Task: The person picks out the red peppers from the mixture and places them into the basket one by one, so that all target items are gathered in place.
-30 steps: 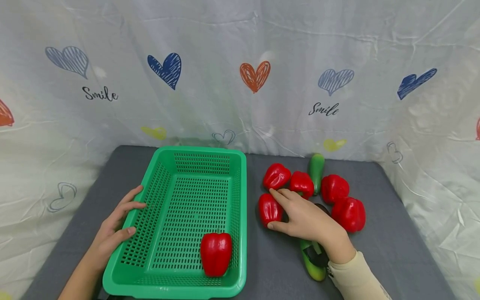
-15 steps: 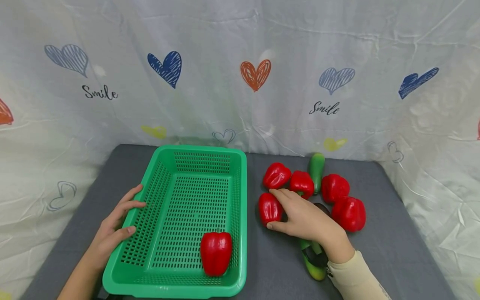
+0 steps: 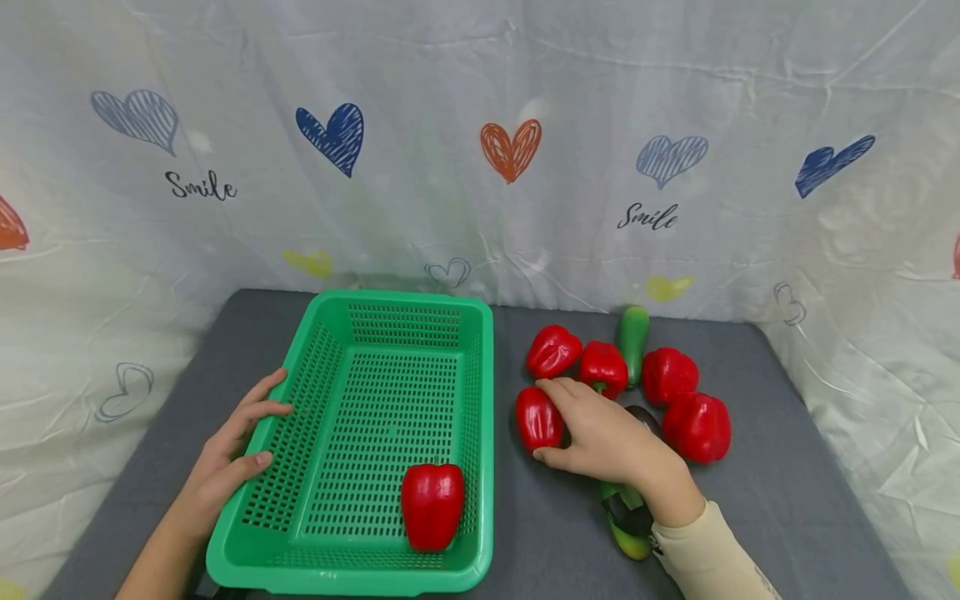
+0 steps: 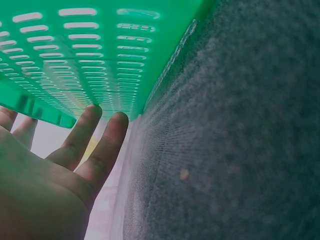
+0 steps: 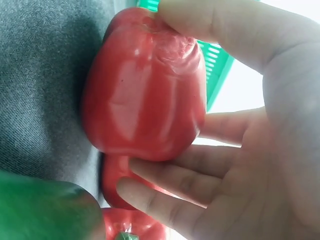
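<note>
In the head view my right hand grips a red bell pepper, thumb at its near end and fingers at the far end. Up close in the right wrist view, that bell pepper lies by the grey cloth, the thumb over one end and fingertips under the other. My left hand rests on the left rim of the green basket, thumb and two fingertips reaching over it. Seen from the left wrist, two straight fingers lie along the outside of the basket's slotted wall.
Another red bell pepper sits in the basket's near right corner. Several more, such as this bell pepper, lie around my right hand. A green cucumber lies behind; a dark eggplant and another green vegetable are partly under my wrist.
My right hand and the bell pepper it grips have shifted very slightly left. The left hand and the basket stay where they were.
</note>
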The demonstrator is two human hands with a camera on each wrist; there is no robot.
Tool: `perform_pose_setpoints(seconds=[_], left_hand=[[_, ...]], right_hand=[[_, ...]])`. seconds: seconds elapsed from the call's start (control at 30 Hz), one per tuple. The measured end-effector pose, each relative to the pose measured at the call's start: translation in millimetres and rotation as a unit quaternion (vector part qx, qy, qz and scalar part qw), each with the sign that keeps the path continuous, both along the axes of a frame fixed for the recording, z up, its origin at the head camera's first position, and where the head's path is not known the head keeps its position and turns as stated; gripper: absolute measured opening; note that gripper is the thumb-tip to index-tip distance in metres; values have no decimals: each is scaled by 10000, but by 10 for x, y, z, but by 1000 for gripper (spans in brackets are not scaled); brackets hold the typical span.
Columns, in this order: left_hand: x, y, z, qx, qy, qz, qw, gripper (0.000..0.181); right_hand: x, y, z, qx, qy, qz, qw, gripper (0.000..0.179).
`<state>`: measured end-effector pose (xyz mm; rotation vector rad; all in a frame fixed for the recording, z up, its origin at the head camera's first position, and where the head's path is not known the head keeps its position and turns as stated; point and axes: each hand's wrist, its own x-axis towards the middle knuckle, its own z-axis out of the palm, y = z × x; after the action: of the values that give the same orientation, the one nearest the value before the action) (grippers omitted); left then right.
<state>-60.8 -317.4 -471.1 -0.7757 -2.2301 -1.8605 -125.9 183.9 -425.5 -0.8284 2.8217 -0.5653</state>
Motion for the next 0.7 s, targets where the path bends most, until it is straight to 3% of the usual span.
perform_pose_setpoints(seconds=[0.7], left_hand=[[-5,-12,-22,8,47,19,10000,55]], right_hand=[[11,3,20,-203,414,184,9988,91]])
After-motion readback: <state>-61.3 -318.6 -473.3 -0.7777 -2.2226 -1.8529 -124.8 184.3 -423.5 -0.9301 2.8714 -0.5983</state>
